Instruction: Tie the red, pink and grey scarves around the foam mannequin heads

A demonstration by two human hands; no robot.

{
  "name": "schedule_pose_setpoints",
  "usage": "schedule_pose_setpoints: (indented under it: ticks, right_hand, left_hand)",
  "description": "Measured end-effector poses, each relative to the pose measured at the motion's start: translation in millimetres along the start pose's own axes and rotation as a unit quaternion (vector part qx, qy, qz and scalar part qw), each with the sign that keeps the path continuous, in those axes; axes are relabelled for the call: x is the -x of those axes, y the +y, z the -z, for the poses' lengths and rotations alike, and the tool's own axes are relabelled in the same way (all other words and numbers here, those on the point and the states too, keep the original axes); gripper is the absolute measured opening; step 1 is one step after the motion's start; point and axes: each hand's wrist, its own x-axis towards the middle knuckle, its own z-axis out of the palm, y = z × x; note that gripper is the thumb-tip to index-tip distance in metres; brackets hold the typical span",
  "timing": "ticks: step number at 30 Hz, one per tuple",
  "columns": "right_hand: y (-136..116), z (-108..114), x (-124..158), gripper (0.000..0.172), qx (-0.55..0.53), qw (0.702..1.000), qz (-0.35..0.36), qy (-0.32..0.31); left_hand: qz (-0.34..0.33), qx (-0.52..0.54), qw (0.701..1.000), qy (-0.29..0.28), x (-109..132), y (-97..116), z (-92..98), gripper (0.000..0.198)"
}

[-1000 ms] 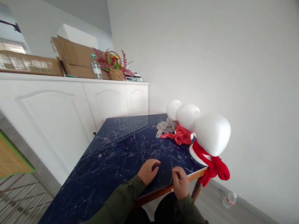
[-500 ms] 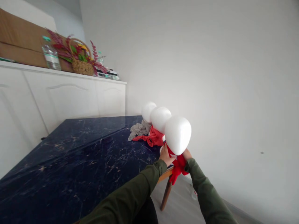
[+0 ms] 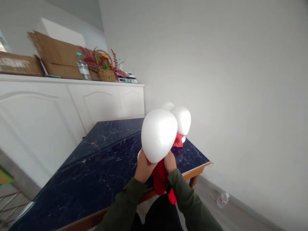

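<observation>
Directly before me on the table is a smooth white mannequin head (image 3: 158,136) on a neck that is mostly hidden. Red cloth (image 3: 159,178) is round the neck and hangs over the table's edge. My left hand (image 3: 143,167) curls round the lower left side of the neck, on the cloth. On the other side my right hand (image 3: 170,162) closes on the red cloth under the head, its fingertips hidden. Behind stand a second white mannequin head (image 3: 184,120), with a red cloth (image 3: 178,140) at its base, and a third head (image 3: 168,106), partly covered.
The dark blue marbled table (image 3: 103,166) has a wooden edge. A white cabinet (image 3: 101,101) at the left bears cardboard boxes (image 3: 61,53), a plastic bottle (image 3: 83,69) and a flower basket (image 3: 107,75). A clear bottle (image 3: 223,199) lies on the floor by the wall.
The nearest head, with its red cloth, has come left along the table toward me, away from the other two, held by both hands. The view has also turned left.
</observation>
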Motion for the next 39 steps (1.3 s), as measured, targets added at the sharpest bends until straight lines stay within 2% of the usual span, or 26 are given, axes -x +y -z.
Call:
schedule_pose_setpoints:
  ticks: [2, 5, 8, 11, 14, 18, 19, 21, 23, 24, 28, 31, 34, 36, 37, 38, 39]
  right_hand:
    - [-4, -30, 1, 0.033, -0.006, 1.0, -0.018, -0.011]
    - [-3, -63, 8, 0.034, -0.022, 0.999, -0.039, -0.009]
    - [2, -85, 14, 0.037, -0.028, 0.998, -0.055, 0.013]
    - [7, -96, 17, 0.037, -0.013, 0.996, -0.076, 0.037]
    - [10, -97, 21, 0.039, 0.015, 0.993, -0.105, 0.044]
    - [12, -87, 31, 0.039, 0.059, 0.989, -0.131, 0.021]
    - [12, -84, 33, 0.038, 0.071, 0.988, -0.137, 0.012]
    - [12, -77, 35, 0.03, 0.093, 0.985, -0.147, -0.009]
    - [11, -72, 35, 0.02, 0.107, 0.981, -0.156, -0.035]
    - [11, -70, 35, 0.02, 0.109, 0.98, -0.161, -0.051]
    - [14, -70, 32, 0.029, 0.071, 0.971, -0.196, -0.113]
    - [18, -72, 33, 0.025, 0.007, 0.963, -0.238, -0.126]
    - [19, -71, 34, 0.022, -0.069, 0.953, -0.279, -0.098]
    - [17, -68, 34, 0.021, -0.126, 0.943, -0.298, -0.074]
    - [15, -66, 33, 0.021, -0.156, 0.938, -0.303, -0.065]
    - [13, -63, 32, 0.02, -0.185, 0.932, -0.305, -0.06]
    - [12, -61, 31, 0.019, -0.212, 0.927, -0.305, -0.057]
  left_hand:
    - [-0.003, -0.007, 1.0, -0.006, -2, -15, 21.9, 0.059]
    - [0.014, -0.059, 0.998, -0.006, -1, -33, 43.1, 0.055]
    - [0.018, -0.112, 0.994, -0.001, 3, -48, 52.9, 0.053]
    - [0.016, -0.131, 0.991, -0.015, 8, -59, 56.7, 0.046]
    - [0.026, -0.146, 0.989, -0.023, 18, -61, 60.2, 0.042]
    - [0.112, -0.191, 0.975, 0.038, 43, -45, 66.2, 0.046]
    - [0.135, -0.182, 0.974, 0.029, 48, -40, 66.8, 0.043]
    - [0.153, -0.143, 0.977, -0.04, 56, -31, 65.9, 0.034]
    - [0.154, -0.126, 0.974, -0.112, 56, -26, 61.8, 0.035]
    - [0.154, -0.139, 0.97, -0.129, 53, -25, 59.0, 0.038]
    - [0.156, -0.25, 0.946, -0.131, 37, -28, 48.4, 0.049]
    - [0.145, -0.293, 0.937, -0.123, 32, -35, 46.5, 0.042]
    - [0.16, -0.214, 0.961, -0.075, 35, -45, 53.4, 0.033]
    - [0.211, -0.05, 0.976, -0.016, 39, -52, 64.7, 0.03]
    - [0.252, 0.066, 0.965, 0.02, 39, -56, 72.7, 0.027]
    - [0.305, 0.197, 0.93, 0.058, 39, -60, 82.2, 0.023]
    - [0.357, 0.316, 0.875, 0.089, 37, -63, 93.1, 0.02]
